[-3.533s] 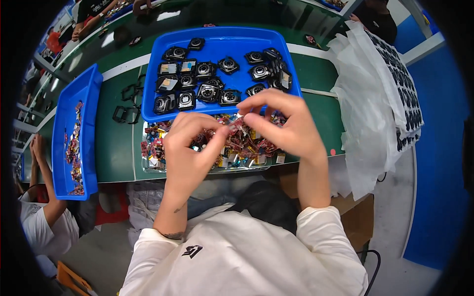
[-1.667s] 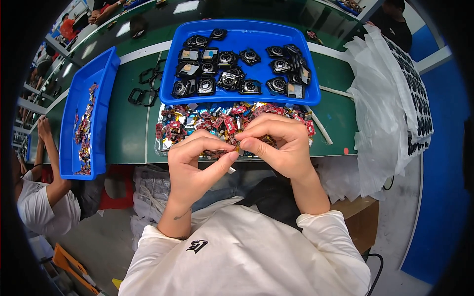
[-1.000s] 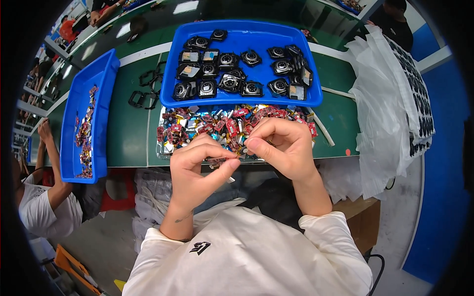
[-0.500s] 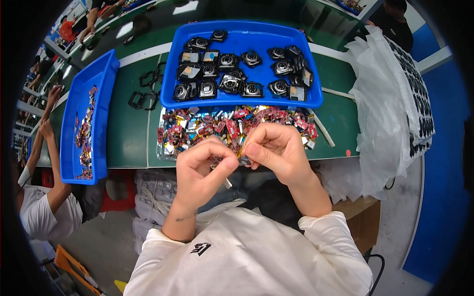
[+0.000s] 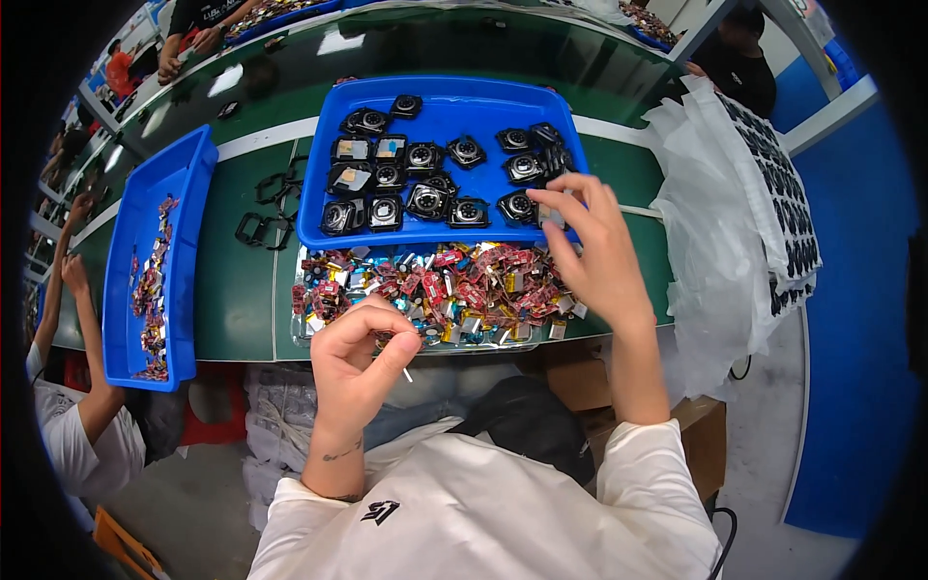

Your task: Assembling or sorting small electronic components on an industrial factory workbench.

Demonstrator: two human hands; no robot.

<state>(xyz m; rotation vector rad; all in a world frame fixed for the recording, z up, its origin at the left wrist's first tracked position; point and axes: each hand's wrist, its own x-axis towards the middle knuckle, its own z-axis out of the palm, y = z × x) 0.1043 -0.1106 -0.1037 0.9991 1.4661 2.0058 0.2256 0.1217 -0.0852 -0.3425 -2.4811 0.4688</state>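
On my head view, the hands have just parted: the right hand (image 5: 590,242) has swung to the tray (image 5: 474,106), fingers spread by a case (image 5: 514,206), contact unclear to me. My left hand (image 5: 350,353) keeps pinching the part (image 5: 408,375) by the pile's (image 5: 464,285) near edge; two-handed work looks paused.
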